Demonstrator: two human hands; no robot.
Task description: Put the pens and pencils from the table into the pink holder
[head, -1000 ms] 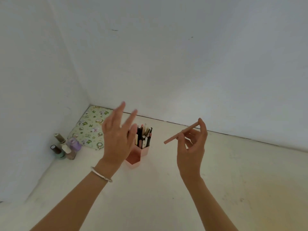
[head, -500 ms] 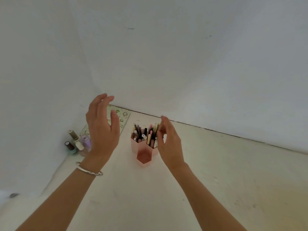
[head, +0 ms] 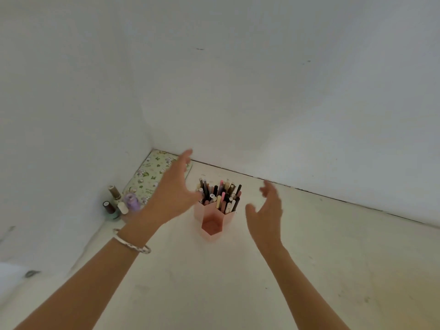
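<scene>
Left hand [head: 171,198]: fingers spread, palm turned toward the holder, holding nothing. It hovers just left of the pink holder [head: 215,219], thumb tip overlapping the holder's left rim in this view; can't tell if it actually touches. Silver bangle [head: 131,244] on the left wrist.

Right hand [head: 267,210]: also splayed and empty, fingers slightly curled and motion-blurred, just right of the holder with a visible gap between them.

Holder sits upright on the off-white table [head: 238,282], between the two hands, near the back wall. It's a cluster of hexagonal cells. Rear cells are packed with pens and pencils [head: 221,194] standing upright, with black, pink and cream ends showing. The front cell is lower and holds nothing.

No loose pens visible on the table surface in view.

Far left corner: a green floral-print flat pad [head: 150,177] lying against the wall junction, partly behind the left hand. In front of it, a group of small nail polish bottles [head: 119,203] stands against the left wall, one lilac, one mint, others with dark caps.
</scene>
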